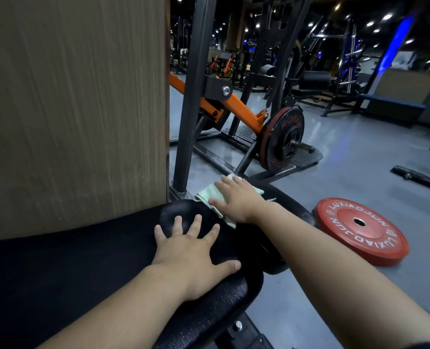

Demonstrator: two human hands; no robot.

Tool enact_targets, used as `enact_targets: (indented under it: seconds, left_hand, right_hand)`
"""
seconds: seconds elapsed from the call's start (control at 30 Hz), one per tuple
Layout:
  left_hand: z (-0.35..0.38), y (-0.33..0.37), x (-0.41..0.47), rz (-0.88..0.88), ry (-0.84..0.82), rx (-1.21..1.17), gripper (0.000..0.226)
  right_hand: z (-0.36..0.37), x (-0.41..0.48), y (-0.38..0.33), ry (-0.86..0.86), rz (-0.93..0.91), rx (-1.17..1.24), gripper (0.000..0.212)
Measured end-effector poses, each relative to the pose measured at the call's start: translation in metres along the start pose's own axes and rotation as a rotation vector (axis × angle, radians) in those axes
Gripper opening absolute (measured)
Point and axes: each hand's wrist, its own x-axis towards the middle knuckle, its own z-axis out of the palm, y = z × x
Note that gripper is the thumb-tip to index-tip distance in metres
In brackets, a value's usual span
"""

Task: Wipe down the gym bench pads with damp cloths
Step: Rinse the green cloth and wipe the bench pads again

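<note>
Dim gym space with a glossy grey floor (347,152) lies behind a black bench pad (83,260) that fills the lower left of the view. On that pad the left hand (191,250) lies palm down, its fingers straight and spread wide and the thumb reaching toward the pad's right edge; it holds nothing. Just beyond it the right hand (236,197) presses flat on a pale green cloth (205,193), fingers straight and slightly fanned, so the cloth is pinned between palm and black padding. Folds of the cloth stick out to the left of the hand and below the wrist. It sits at the far rounded end of the padding, near the foot of a dark steel upright (191,96). Whether this far padding is one piece with the pad under the left hand I cannot tell.

Left of the upright, a brown wood-grain panel (70,109) rises straight from behind the pad. Past the upright an orange lever arm (239,107) slopes down to a black and red weight plate (283,139) standing on edge on its peg. To the right of the right forearm a red weight plate (359,230) with white lettering lies flat on the floor, close to the padding. Farther back stand dark racks and machines under small ceiling lights
</note>
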Motion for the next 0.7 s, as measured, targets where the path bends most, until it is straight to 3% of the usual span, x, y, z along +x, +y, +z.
enact_targets:
  seconds: [0.3, 0.47, 0.57, 0.7]
  left_hand:
    - [-0.006, 0.002, -0.001, -0.013, -0.05, 0.009, 0.093]
    - [-0.008, 0.004, -0.001, -0.013, -0.076, 0.014, 0.092]
    - [-0.008, 0.005, 0.001, -0.02, -0.09, 0.024, 0.092]
    - [-0.009, 0.006, 0.002, -0.03, -0.102, 0.046, 0.09]
  right_hand:
    - [0.001, -0.12, 0.048, -0.019, -0.062, 0.067, 0.099]
    - [0.0, -0.158, 0.041, -0.047, -0.038, -0.044, 0.091]
    - [-0.002, -0.138, 0.027, -0.046, -0.002, -0.061, 0.089]
    - [0.0, -0.088, 0.011, -0.043, 0.009, -0.071, 0.067]
